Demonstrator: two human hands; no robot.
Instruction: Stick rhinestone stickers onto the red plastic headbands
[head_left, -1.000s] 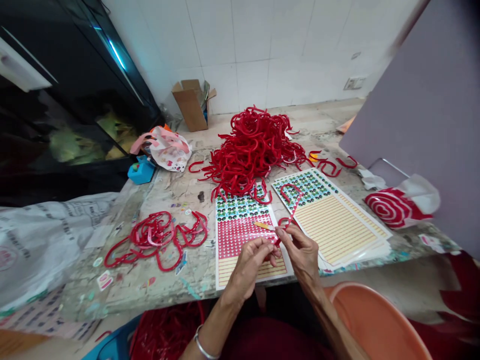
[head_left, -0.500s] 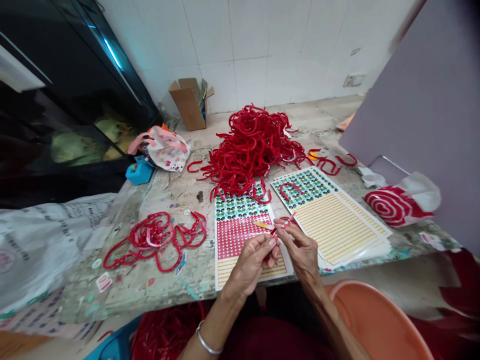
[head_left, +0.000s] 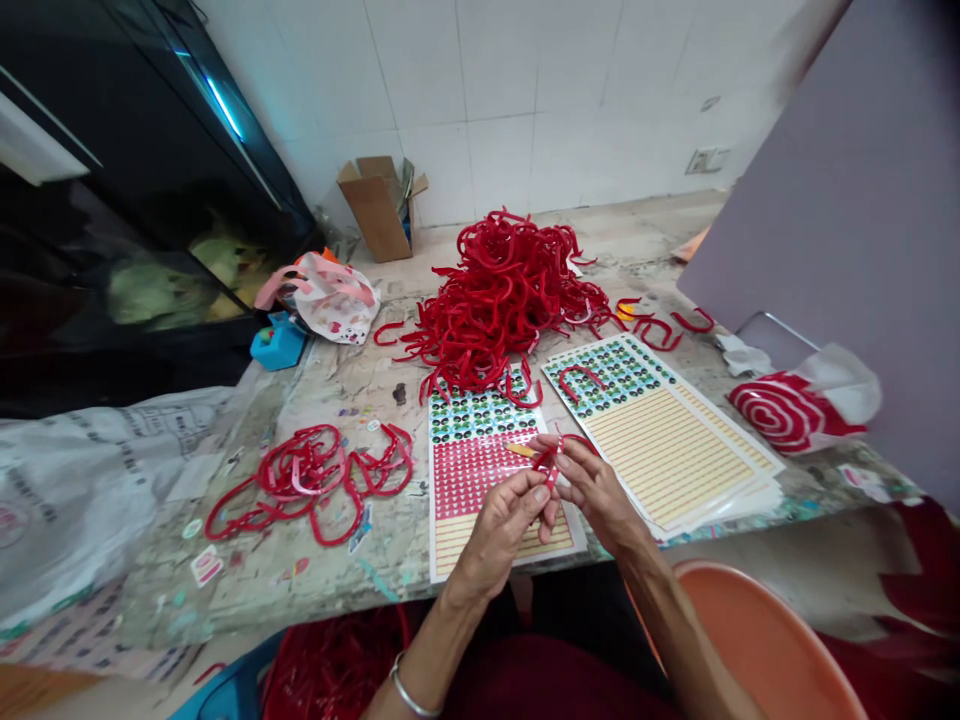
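Observation:
Above the lower part of a sticker sheet, my two hands meet around a curved red fuzzy strip. My left hand is closed, thumb and fingertips pinching the strip and a narrow pink-and-white patterned sticker on it. The fingers of my right hand curl around the same strip from the other side. Part of the strip is hidden by my fingers. A yellow pointed tool, only partly visible, sticks out beside my fingertips over the sheet.
A tall heap of red strips fills the table's middle. Linked red loops lie at left. Another stack of sticker sheets is at right, near a red-and-white roll. An orange tub stands below the table edge.
The patterned sticker's free end, earlier pointing up and right, now stands nearly upright against the red strip. My right hand has turned slightly and its forearm has shifted right.

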